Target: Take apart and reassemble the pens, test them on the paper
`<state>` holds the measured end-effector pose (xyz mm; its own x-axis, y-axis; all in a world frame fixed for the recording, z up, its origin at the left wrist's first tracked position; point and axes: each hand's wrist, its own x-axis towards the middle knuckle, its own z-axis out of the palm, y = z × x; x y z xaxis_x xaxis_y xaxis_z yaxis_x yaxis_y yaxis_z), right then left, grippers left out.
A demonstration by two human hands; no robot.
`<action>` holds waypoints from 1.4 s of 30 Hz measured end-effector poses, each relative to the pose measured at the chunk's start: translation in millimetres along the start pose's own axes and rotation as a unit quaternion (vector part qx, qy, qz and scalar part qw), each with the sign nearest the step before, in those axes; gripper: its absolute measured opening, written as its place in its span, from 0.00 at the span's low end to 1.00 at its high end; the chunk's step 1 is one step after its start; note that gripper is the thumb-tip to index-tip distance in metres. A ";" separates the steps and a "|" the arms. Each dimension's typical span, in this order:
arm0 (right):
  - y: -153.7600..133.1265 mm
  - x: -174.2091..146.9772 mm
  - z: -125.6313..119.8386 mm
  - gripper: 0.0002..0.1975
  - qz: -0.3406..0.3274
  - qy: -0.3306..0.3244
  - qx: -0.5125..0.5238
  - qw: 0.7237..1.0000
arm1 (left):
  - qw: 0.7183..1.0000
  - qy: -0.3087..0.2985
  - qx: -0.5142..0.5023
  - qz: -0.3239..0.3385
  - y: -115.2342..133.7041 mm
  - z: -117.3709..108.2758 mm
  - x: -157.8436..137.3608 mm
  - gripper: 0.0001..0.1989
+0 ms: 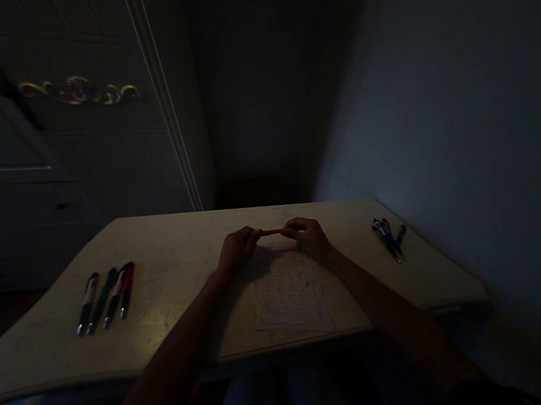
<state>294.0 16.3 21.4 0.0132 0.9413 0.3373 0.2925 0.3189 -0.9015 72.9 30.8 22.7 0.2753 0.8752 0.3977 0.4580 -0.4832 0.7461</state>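
Between my two hands a thin red stick-like thing (pixel 272 232), perhaps a pen part, lies level above the far end of a paper sheet. My left hand (pixel 237 248) pinches its left end, and my right hand (pixel 308 234) pinches its right end; the fingers cover both ends. Below them the sheet (pixel 290 292), covered in dense fine marks, rests on the table (pixel 176 240). To the left, several pens (pixel 109 298) are laid side by side. A small heap of pens or pen parts (pixel 389 239) sits at the right.
A pale wall (pixel 460 107) runs along the table's right side. At the back left stands a cabinet (pixel 97 158) with a scrolled ornament (pixel 82 91). The table's front edge is close to my legs. The room is dim.
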 end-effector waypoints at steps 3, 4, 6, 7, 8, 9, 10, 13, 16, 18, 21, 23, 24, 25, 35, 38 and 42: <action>-0.9 -0.5 0.5 0.14 -0.019 -0.007 0.007 1.000 | 0.999 -0.004 0.010 -0.041 5.2 -1.7 -3.2 0.30; -1.2 -0.5 0.6 0.14 -0.021 -0.010 0.008 1.000 | 0.999 -0.007 0.011 -0.048 6.4 -2.2 -3.7 0.31; -1.3 -0.4 0.1 0.14 -0.028 -0.010 0.008 1.000 | 0.999 -0.014 0.006 -0.051 7.3 -2.9 -3.7 0.31; -1.0 -0.2 -0.4 0.13 -0.034 -0.007 0.006 0.999 | 0.999 -0.016 -0.002 -0.049 7.1 -3.0 -3.4 0.30; -0.5 0.3 -1.2 0.12 -0.043 0.000 0.004 0.999 | 0.999 -0.015 -0.013 -0.045 6.4 -2.9 -2.8 0.28; 0.2 0.8 -2.1 0.10 -0.052 0.008 0.004 0.999 | 0.999 -0.012 -0.025 -0.039 5.4 -2.4 -2.2 0.25; 1.0 1.4 -3.1 0.09 -0.061 0.017 0.004 0.998 | 0.999 -0.008 -0.036 -0.031 4.0 -1.6 -1.5 0.23; 3.1 3.2 -5.3 0.07 -0.071 0.036 0.008 0.997 | 0.997 -0.014 -0.069 -0.003 -0.7 1.8 -0.3 0.29; 3.9 3.7 -5.5 0.06 -0.066 0.041 0.013 0.997 | 0.994 -0.045 -0.089 0.036 -5.5 4.5 0.0 0.31; 4.2 3.6 -4.9 0.06 -0.058 0.044 0.013 0.997 | 0.994 -0.059 -0.079 0.051 -8.8 5.2 0.2 0.27; 5.4 3.6 -4.4 0.08 -0.034 0.057 0.012 0.998 | 0.996 -0.060 -0.038 0.052 -13.6 5.2 0.7 0.17; 6.8 4.0 -4.4 0.09 -0.019 0.067 0.008 0.998 | 0.997 -0.059 -0.017 0.053 -16.2 5.2 0.9 0.13; 7.5 4.3 -4.5 0.10 -0.014 0.070 0.006 0.997 | 0.997 -0.058 -0.010 0.056 -17.1 5.2 0.8 0.12; 8.2 4.6 -4.4 0.10 -0.011 0.072 0.004 0.997 | 0.997 -0.055 -0.005 0.059 -17.9 5.4 0.7 0.12; 10.5 3.9 -2.9 0.13 0.014 0.054 0.020 0.998 | 0.996 0.006 0.062 0.056 -16.8 6.2 2.6 0.07; 10.6 3.4 -2.5 0.14 0.023 0.044 0.018 0.999 | 0.996 0.015 0.071 0.053 -16.5 5.2 2.8 0.07; 10.5 3.0 -1.7 0.14 0.030 0.033 0.015 0.999 | 0.996 0.022 0.071 0.042 -16.7 4.2 2.8 0.08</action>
<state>298.8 22.3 13.4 0.0923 0.9501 0.2978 0.2606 0.2656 -0.9282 69.6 41.3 9.1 0.2813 0.8303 0.4812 0.5508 -0.5503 0.6276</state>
